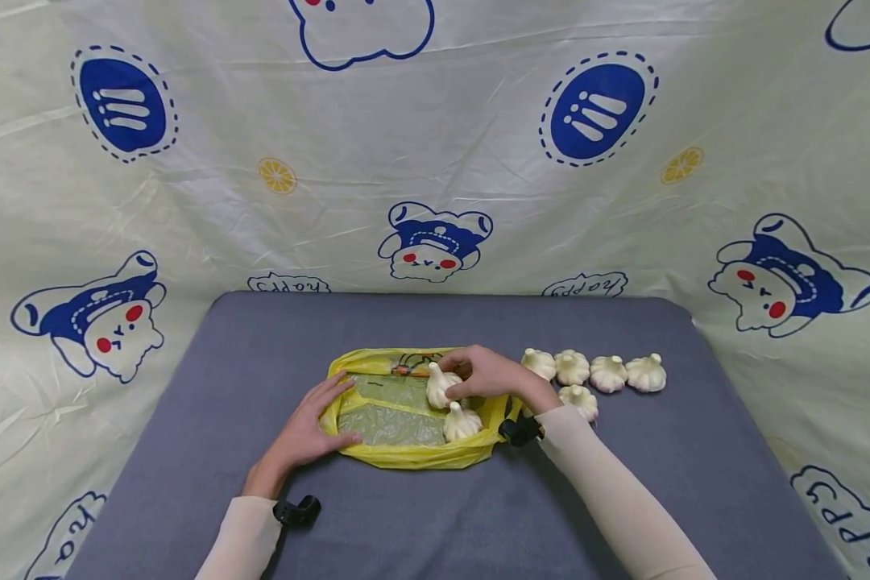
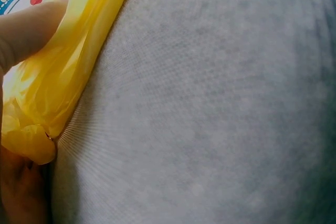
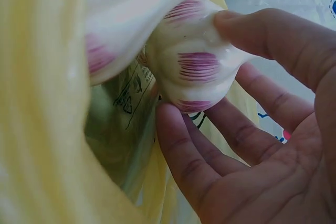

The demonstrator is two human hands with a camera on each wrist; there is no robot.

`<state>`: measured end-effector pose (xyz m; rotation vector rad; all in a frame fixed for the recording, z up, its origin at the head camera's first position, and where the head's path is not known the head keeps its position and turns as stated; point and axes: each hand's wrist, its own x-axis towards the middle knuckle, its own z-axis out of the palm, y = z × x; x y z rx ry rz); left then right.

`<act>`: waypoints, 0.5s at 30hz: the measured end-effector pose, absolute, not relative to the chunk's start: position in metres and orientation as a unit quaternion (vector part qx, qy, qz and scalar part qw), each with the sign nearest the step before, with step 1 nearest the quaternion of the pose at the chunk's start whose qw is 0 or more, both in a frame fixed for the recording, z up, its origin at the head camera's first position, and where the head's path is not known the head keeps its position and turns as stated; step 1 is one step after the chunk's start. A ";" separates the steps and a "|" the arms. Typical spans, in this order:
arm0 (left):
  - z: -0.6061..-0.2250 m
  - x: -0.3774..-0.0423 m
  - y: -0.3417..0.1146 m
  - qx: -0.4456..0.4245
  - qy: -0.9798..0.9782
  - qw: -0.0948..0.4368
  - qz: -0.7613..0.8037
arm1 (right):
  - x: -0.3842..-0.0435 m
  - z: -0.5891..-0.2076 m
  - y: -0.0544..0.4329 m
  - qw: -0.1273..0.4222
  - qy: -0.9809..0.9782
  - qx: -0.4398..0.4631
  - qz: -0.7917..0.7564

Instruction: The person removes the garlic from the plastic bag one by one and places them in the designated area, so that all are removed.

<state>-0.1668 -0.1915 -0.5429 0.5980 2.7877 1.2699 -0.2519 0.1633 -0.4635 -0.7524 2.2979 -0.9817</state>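
Observation:
A yellow plastic bag (image 1: 435,459) lies on its side on the table with its mouth spread open. My left hand (image 1: 310,423) holds the bag's left end, thumb over the near part of the rim and fingers over the far part; its thumb (image 2: 37,27) lies across the plastic in the left wrist view. My right hand (image 1: 489,374) pinches a white garlic bulb (image 1: 441,388) over the bag's opening. Purple streaks mark that bulb's glossy side in the right wrist view. Another garlic bulb (image 1: 461,424) sits inside the bag, at its right near side.
Right of the bag, several garlic bulbs (image 1: 609,374) stand in a row, and one more bulb (image 1: 578,401) sits nearer, partly behind the right forearm. A grey cloth covers the table (image 1: 377,322). A printed white curtain (image 1: 478,145) hangs behind it.

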 end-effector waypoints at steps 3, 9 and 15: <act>-0.543 -0.167 -0.191 0.193 0.893 0.009 0.407 | -0.248 -0.462 0.165 0.254 0.850 -0.270 -0.374; -0.544 -0.167 -0.192 0.195 0.893 0.006 0.406 | -0.238 -0.457 0.172 0.223 0.848 -0.253 -0.409; -0.544 -0.166 -0.192 0.193 0.893 0.008 0.407 | -0.226 -0.453 0.179 0.193 0.834 -0.246 -0.455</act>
